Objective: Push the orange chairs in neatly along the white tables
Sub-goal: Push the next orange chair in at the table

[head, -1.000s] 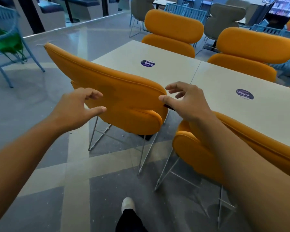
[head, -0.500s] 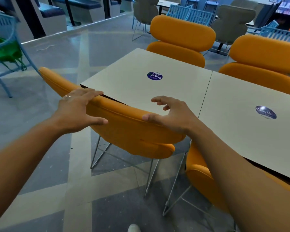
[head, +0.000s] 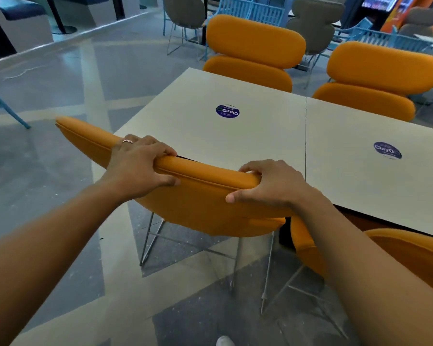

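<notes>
Gripping the orange chair backrest: left hand and right hand.

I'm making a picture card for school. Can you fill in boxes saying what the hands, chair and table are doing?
Left hand: grips the top edge of the near orange padded chair with thin metal legs
Right hand: grips the same edge, further right
Chair back: close to the near edge of the white rectangular table
Far side: two orange padded chairs
Tabletop: round blue sticker
</notes>
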Demonstrator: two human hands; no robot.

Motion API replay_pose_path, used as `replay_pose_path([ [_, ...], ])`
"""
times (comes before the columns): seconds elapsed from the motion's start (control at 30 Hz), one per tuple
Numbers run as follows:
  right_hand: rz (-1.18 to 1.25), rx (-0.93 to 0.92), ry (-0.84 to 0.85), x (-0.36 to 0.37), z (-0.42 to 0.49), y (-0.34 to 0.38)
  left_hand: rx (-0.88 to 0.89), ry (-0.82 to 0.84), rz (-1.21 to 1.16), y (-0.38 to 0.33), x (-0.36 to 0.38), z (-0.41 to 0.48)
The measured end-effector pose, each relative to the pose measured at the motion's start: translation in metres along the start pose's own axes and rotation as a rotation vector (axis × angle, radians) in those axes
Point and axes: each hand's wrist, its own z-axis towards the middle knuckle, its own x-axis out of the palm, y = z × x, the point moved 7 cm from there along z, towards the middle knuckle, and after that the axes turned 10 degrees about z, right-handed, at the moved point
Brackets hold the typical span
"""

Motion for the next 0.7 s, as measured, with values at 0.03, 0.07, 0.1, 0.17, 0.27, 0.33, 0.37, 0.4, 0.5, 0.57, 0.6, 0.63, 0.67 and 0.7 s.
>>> replay_pose_path([
  [0.03, -0.087, 0.029, -0.028, 0.005, -0.001, 0.004, 0.032, 0.007, -0.008, 0.005, 0.0, 0.002],
  [0.07, -0.164, 0.057, -0.061, 0.008, -0.001, 0.005, 0.057, 0.006, -0.011, 0.007, 0.001, 0.003],
  [0.1, -0.22, 0.082, -0.105, 0.011, -0.002, 0.007, 0.082, 0.002, -0.013, 0.011, 0.001, 0.005],
  [0.17, -0.273, 0.119, -0.185, 0.014, -0.004, 0.01, 0.12, -0.012, -0.017, 0.016, 0.001, 0.005],
  [0.27, -0.285, 0.135, -0.283, 0.014, -0.008, 0.013, 0.186, -0.017, -0.033, 0.021, 0.001, 0.004],
  [0.33, -0.289, 0.139, -0.319, 0.013, -0.009, 0.014, 0.211, 0.004, -0.042, 0.025, 0.001, 0.008],
  [0.37, -0.292, 0.143, -0.329, 0.013, -0.008, 0.015, 0.213, 0.021, -0.05, 0.03, 0.0, 0.011],
  [0.4, -0.293, 0.148, -0.333, 0.013, -0.008, 0.016, 0.205, 0.031, -0.058, 0.035, -0.001, 0.013],
  [0.5, -0.294, 0.151, -0.343, 0.011, -0.007, 0.017, 0.143, 0.058, -0.055, 0.054, -0.001, 0.021],
  [0.57, -0.296, 0.143, -0.346, 0.01, -0.007, 0.017, 0.106, 0.098, 0.005, 0.062, 0.003, 0.024],
  [0.6, -0.3, 0.137, -0.344, 0.01, -0.007, 0.017, 0.094, 0.118, 0.035, 0.064, 0.006, 0.024],
  [0.63, -0.304, 0.131, -0.346, 0.009, -0.006, 0.018, 0.091, 0.13, 0.061, 0.064, 0.008, 0.023],
  [0.67, -0.308, 0.126, -0.348, 0.009, -0.006, 0.018, 0.093, 0.13, 0.087, 0.064, 0.011, 0.022],
  [0.7, -0.311, 0.121, -0.355, 0.009, -0.007, 0.018, 0.097, 0.12, 0.115, 0.063, 0.013, 0.021],
])
